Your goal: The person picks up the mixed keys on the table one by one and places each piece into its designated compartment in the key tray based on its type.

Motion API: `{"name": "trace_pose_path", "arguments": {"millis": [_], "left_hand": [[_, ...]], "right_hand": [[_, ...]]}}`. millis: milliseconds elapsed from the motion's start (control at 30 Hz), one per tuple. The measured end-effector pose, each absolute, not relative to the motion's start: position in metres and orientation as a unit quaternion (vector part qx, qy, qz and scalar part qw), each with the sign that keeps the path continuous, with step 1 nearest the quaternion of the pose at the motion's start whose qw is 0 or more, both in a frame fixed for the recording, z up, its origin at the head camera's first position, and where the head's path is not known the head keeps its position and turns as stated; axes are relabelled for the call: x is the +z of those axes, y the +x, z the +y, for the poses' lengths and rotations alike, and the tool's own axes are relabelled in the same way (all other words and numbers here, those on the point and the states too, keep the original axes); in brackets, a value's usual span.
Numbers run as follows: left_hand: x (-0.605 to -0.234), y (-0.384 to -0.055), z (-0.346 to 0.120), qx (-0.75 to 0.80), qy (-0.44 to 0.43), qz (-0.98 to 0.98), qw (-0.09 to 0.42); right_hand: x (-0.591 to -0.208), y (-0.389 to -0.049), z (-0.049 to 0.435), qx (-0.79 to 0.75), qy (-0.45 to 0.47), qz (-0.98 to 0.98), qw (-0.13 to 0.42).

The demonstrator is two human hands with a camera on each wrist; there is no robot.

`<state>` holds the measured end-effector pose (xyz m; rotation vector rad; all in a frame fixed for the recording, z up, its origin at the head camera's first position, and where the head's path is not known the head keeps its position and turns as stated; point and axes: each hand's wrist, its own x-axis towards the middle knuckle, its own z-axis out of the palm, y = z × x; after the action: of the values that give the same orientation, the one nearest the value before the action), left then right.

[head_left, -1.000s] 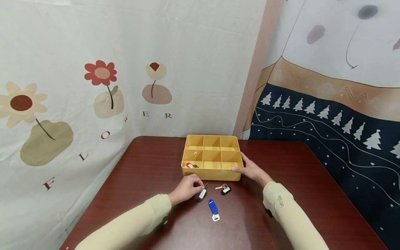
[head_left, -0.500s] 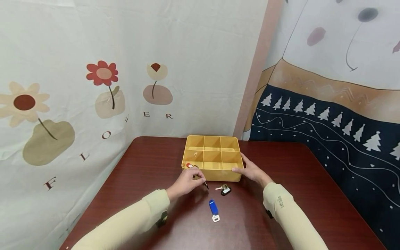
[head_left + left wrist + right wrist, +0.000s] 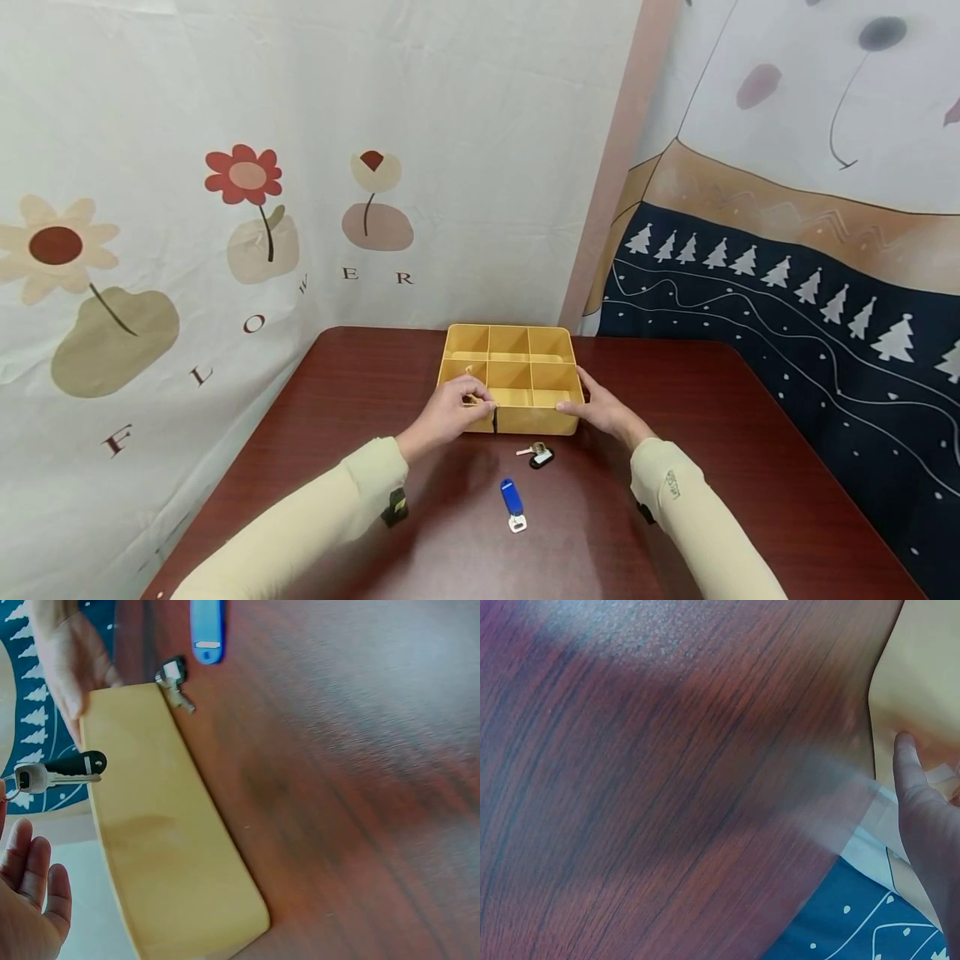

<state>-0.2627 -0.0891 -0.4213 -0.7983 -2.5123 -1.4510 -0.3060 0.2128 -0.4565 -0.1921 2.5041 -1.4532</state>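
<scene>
My left hand is over the front left corner of the yellow six-compartment box. Its fingertips pinch a key by its ring, with a black key tag alongside. In the head view the tag hangs in front of the box's front wall. My right hand holds the box's right end, thumb on the front rim and fingers along the side. On the table before the box lie another key with a black tag and a blue key tag with a key. The front left compartment is mostly hidden behind my left hand.
The dark red wooden table carries the box near its far edge. A white flower-printed cloth hangs behind it. Another cloth with white trees on navy hangs at the right.
My left hand has picked up the nearer black-tagged key from the table and raised it to the box's front rim. It now covers the red-tagged key inside. My right hand has stayed put.
</scene>
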Motion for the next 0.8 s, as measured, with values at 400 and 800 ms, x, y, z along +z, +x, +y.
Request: {"name": "trace_pose_path", "arguments": {"millis": [400,800], "left_hand": [[-0.403,-0.283,-0.08,-0.482,-0.233,-0.84,0.091],[-0.402,-0.31,-0.069,-0.5,-0.165,-0.845,0.094]], "right_hand": [[-0.458,-0.306,0.213,-0.493,-0.064,0.859,0.12],[-0.457,-0.307,0.213,-0.489,-0.06,0.862,0.121]]}}
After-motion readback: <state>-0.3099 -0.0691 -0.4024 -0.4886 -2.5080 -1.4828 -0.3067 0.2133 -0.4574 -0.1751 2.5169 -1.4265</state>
